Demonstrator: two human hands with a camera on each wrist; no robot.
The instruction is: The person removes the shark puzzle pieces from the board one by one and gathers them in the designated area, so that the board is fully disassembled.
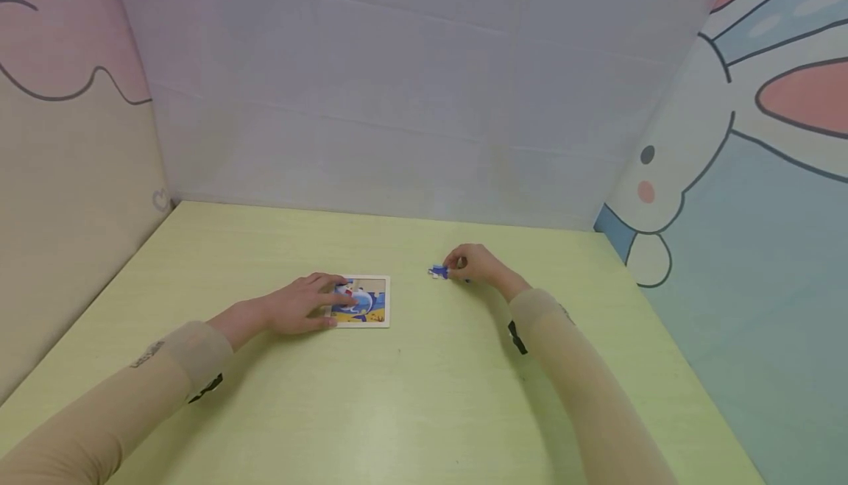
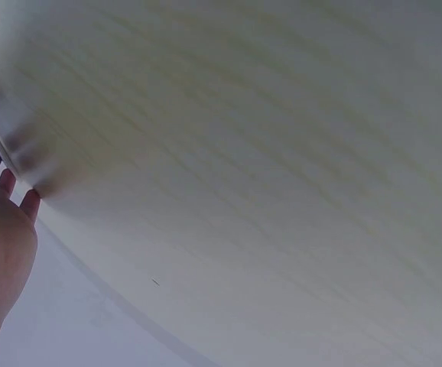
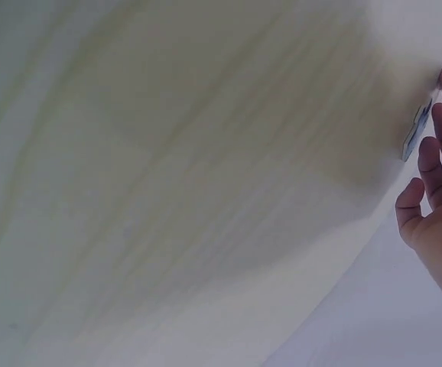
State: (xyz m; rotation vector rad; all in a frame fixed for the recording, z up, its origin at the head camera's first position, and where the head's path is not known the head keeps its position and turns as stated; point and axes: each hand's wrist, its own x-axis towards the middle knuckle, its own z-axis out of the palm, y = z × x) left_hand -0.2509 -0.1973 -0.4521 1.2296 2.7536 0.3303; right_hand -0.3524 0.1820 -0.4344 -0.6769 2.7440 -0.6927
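Observation:
A small jigsaw puzzle in a white-rimmed tray (image 1: 377,307), partly filled with a blue, white and yellow picture, lies left of the table's middle. My left hand (image 1: 299,305) rests over its left side, fingers spread across the picture and rim. In the left wrist view, that hand's fingertips (image 2: 31,200) reach the tray's edge. My right hand (image 1: 478,264) pinches at a blue and white puzzle piece (image 1: 437,271) with thumb and forefinger, low over the table. Another loose piece (image 3: 415,134) lies under its other fingers in the right wrist view.
The pale yellow-green table (image 1: 424,397) stretches around both hands. A whitish sheet-covered wall (image 1: 384,102) rises behind it. Painted panels stand at both sides, the right one (image 1: 762,249) showing a cartoon rabbit.

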